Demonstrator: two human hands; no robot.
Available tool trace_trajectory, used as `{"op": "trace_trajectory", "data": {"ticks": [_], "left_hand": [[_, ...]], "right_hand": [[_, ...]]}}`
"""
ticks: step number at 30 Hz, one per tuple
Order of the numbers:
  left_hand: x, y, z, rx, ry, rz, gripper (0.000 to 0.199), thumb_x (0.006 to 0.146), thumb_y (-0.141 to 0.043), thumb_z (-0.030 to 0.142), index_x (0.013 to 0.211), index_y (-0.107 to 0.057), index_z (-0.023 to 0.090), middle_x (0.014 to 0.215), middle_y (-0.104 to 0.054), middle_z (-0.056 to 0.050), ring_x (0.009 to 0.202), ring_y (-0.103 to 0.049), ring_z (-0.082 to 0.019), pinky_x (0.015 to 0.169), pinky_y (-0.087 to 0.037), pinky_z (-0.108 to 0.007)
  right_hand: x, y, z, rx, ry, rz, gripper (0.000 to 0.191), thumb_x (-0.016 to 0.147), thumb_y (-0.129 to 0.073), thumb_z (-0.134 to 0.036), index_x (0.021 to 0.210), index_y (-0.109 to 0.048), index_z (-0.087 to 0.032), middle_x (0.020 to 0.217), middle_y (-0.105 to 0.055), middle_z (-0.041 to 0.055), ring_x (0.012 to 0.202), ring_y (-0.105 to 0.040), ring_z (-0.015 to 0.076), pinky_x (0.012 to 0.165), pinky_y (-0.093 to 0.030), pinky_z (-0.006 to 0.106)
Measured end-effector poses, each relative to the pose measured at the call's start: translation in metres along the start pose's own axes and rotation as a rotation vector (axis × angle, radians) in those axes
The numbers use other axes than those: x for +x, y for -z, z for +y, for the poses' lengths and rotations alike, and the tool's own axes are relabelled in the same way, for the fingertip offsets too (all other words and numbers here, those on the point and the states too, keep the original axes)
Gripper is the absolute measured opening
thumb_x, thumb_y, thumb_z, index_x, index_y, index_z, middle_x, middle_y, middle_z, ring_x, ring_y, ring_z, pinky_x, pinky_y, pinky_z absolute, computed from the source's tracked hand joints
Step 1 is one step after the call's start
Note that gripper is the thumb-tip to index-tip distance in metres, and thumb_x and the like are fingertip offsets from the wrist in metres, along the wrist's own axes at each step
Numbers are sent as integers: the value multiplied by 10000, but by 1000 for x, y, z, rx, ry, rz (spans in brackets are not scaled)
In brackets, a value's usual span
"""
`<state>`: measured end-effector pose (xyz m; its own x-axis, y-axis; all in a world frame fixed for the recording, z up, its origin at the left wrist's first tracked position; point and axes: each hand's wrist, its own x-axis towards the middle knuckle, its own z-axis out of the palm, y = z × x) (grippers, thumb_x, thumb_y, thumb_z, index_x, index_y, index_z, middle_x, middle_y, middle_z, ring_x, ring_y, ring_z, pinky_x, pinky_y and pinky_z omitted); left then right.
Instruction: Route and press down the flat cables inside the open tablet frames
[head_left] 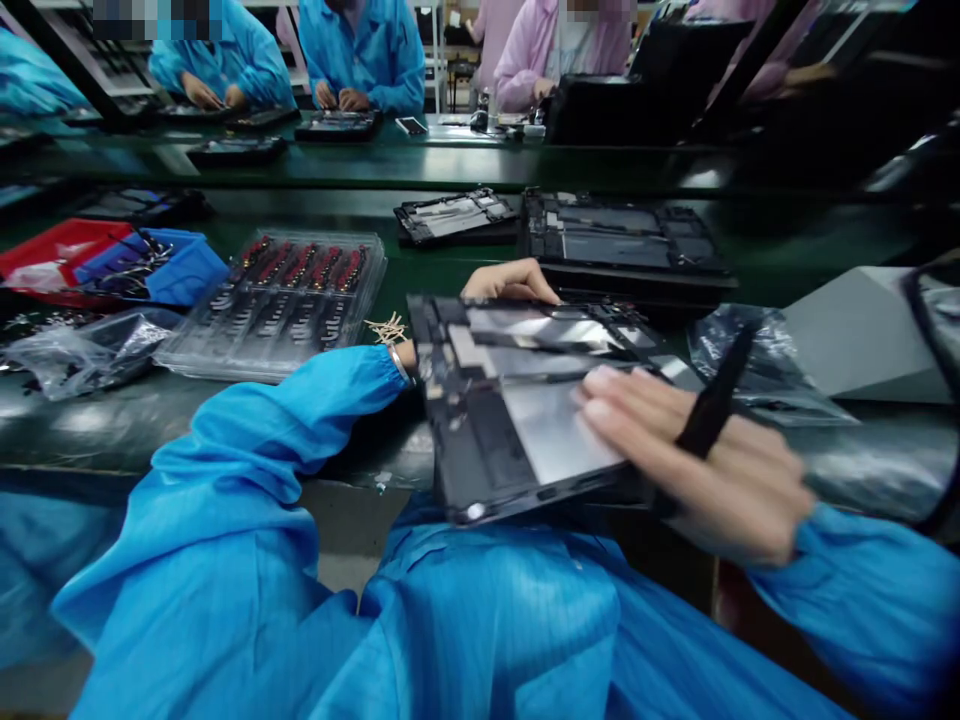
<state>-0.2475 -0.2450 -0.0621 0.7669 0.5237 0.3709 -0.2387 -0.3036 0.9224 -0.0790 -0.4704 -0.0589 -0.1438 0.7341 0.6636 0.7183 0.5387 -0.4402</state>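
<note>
An opened tablet-like device (480, 440) with a black frame and silvery inner plates is held tilted above the bench's front edge. My left hand (514, 280) grips it from behind at its far edge, most of the palm hidden by the device. Over its right part lies my right hand (697, 450), fingertips on the silvery plate. A dark, blurred tool (720, 395) with a pointed end sticks out between the fingers of that hand.
A clear tray of small parts (277, 300), a blue bin (187, 270) and a red bin (67, 250) stand left. Behind are more opened devices (622, 230). Plastic bags (757, 360) and a grey box (870, 330) lie right. People sit across the bench.
</note>
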Motion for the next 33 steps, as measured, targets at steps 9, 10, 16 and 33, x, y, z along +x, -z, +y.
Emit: {"op": "trace_trajectory", "data": {"ticks": [9,10,16,33], "left_hand": [[-54,62,-18,855,263,-57,422,959,-586,385,1291,-727,168,1179,-777,-109,1121,-723,-254,1059,-519,-376],[-62,68,-15,949,283,-96,410,982,-542,406,1249,-748,173,1220,-762,-109,1151,-707,-263,1082,-504,-390],[-119,55,-4,1106,339,-171,608,1063,-372,531,1458,-602,130,1571,-523,-154,1472,-470,-303,1269,-336,-484],[-151,-6,53,-26,621,550,981,760,-825,358,1565,-268,285,1169,-740,-85,834,-729,-193,654,-592,-255]], "right_hand": [[-49,-22,33,-270,316,-231,604,1026,-529,-85,1602,-463,-255,1495,-567,85,1343,-614,300,1165,-543,465],[-52,-23,33,-257,287,-240,600,1026,-529,-81,1595,-474,-263,1503,-562,80,1352,-606,301,1175,-533,471],[-57,-30,23,-265,270,-356,530,1016,-536,-43,1536,-534,-145,1530,-543,158,1437,-531,311,1237,-456,491],[-39,-64,31,-181,410,-215,461,969,-648,-49,1427,-600,-68,1463,-618,197,1464,-514,294,1280,-365,544]]}}
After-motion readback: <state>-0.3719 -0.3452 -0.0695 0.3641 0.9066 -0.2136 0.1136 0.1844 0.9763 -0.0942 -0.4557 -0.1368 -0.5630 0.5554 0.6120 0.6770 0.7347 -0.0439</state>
